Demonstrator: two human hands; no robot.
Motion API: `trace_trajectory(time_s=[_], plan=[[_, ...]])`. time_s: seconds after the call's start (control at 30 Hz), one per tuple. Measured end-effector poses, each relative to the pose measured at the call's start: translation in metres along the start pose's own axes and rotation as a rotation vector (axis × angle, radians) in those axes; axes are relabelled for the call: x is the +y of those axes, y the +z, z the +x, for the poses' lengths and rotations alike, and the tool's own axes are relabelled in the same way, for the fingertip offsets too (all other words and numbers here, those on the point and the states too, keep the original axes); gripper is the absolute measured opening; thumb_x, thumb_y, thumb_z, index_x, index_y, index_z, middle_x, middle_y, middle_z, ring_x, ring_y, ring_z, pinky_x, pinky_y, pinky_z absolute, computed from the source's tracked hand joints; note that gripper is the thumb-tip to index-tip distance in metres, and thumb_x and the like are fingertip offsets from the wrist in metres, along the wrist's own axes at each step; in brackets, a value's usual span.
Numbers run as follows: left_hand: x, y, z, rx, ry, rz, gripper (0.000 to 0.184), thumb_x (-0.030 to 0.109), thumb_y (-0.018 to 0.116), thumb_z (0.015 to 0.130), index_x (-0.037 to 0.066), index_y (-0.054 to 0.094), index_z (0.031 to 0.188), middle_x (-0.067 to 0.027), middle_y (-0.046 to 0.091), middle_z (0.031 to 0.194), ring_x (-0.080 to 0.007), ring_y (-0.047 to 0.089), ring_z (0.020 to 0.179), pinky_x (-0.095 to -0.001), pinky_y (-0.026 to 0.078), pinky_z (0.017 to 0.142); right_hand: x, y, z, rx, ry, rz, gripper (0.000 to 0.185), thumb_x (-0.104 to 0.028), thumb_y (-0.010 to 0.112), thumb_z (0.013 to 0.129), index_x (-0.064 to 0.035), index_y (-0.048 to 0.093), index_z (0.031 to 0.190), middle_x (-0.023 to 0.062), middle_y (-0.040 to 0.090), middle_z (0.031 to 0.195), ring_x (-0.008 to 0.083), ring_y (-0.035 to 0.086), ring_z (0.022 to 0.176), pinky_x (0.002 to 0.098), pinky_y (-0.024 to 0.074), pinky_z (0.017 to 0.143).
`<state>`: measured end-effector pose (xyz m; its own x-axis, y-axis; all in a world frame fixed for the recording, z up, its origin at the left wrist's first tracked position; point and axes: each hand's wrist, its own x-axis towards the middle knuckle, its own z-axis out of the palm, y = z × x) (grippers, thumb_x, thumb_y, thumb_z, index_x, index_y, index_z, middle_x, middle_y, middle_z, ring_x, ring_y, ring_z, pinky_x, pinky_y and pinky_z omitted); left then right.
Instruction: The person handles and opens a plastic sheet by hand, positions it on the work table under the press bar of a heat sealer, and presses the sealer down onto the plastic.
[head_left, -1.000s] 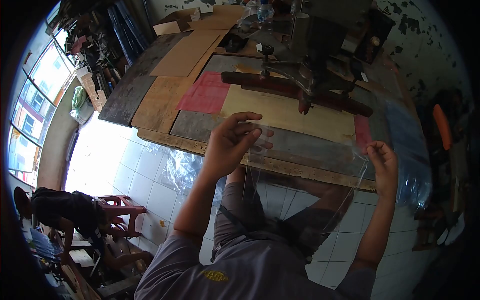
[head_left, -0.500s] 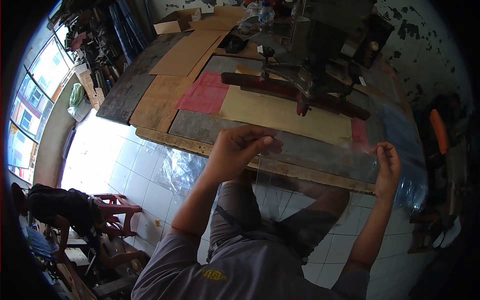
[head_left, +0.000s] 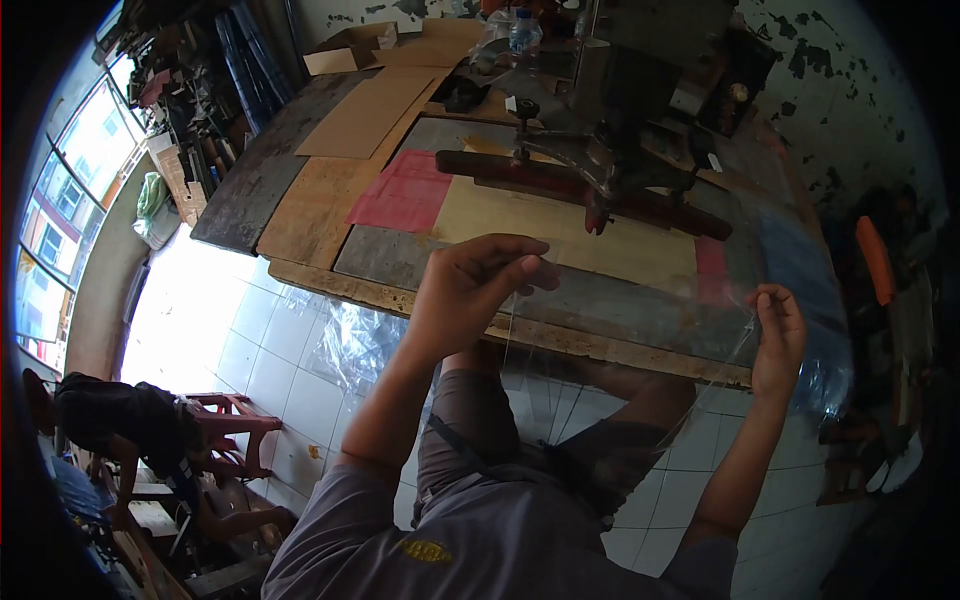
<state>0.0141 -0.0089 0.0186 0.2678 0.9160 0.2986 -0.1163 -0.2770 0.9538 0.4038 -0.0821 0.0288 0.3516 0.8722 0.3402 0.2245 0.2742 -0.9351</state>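
A clear plastic sheet [head_left: 735, 350] hangs between my two hands in front of the table's near edge. Its outline is faint, so its full shape is hard to make out. My left hand [head_left: 490, 280] pinches its left end, thumb against fingers. At the right end, the fingertips of my right hand [head_left: 779, 325] are pressed together on the plastic. Beyond the hands, a yellow strip [head_left: 570, 235] lies on the grey plate, with a pink piece [head_left: 405, 190] at its left end. Above the strip stands a press with a long dark red bar [head_left: 660, 207].
Cardboard pieces [head_left: 365, 115] and a water bottle [head_left: 525, 32] sit at the back of the table. Blue plastic [head_left: 805, 310] drapes over its right side. Loose clear plastic [head_left: 360, 340] hangs below the front edge. At lower left, another person [head_left: 120, 420] bends near a red stool [head_left: 235, 425].
My left hand has moved slightly up and left, and my right hand has barely shifted. The plastic sheet now hangs lower between them. The view has tilted a little.
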Motion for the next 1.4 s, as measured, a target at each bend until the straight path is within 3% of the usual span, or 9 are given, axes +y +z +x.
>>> trace_trajectory(time_s=[0.47,0.8,1.03,1.4], plan=[[-0.004,-0.021,0.019,0.063,0.022,0.034,0.026,0.01,0.066,0.103,-0.009,0.067,0.122,-0.018,0.078,0.101,-0.0229,0.078,0.093,-0.0313,0.061,0.082,-0.023,0.019,0.0,-0.035,-0.008,-0.036,0.018,-0.013,0.069,0.101,0.0028,0.07,0.11,0.0058,0.073,0.097,0.0124,0.069,0.093,0.0281,0.0519,0.092],[-0.005,-0.02,0.02,0.048,-0.011,-0.016,0.026,0.008,0.065,0.103,-0.01,0.067,0.122,-0.0195,0.076,0.104,-0.0247,0.077,0.095,-0.0309,0.063,0.082,-0.003,0.024,0.006,-0.031,0.014,-0.054,0.017,-0.014,0.068,0.102,0.0013,0.069,0.11,0.0051,0.071,0.097,0.0107,0.066,0.093,0.0284,0.0513,0.09],[-0.007,-0.021,0.022,0.023,-0.033,-0.011,0.027,0.011,0.069,0.102,-0.007,0.068,0.122,-0.0145,0.078,0.102,-0.0193,0.077,0.094,-0.0276,0.058,0.077,0.016,0.025,0.01,-0.037,0.038,-0.023,0.018,-0.016,0.067,0.103,-0.0005,0.067,0.112,0.0036,0.07,0.099,0.0096,0.066,0.095,0.0274,0.0498,0.091],[-0.012,-0.017,0.022,0.051,-0.047,0.025,0.026,0.011,0.069,0.101,-0.007,0.069,0.121,-0.0144,0.078,0.102,-0.0188,0.077,0.095,-0.0283,0.059,0.077,0.038,0.023,0.018,-0.049,0.062,-0.027,0.016,-0.015,0.067,0.104,-0.0019,0.068,0.113,0.0013,0.069,0.099,0.0079,0.063,0.092,0.0256,0.0484,0.088]])
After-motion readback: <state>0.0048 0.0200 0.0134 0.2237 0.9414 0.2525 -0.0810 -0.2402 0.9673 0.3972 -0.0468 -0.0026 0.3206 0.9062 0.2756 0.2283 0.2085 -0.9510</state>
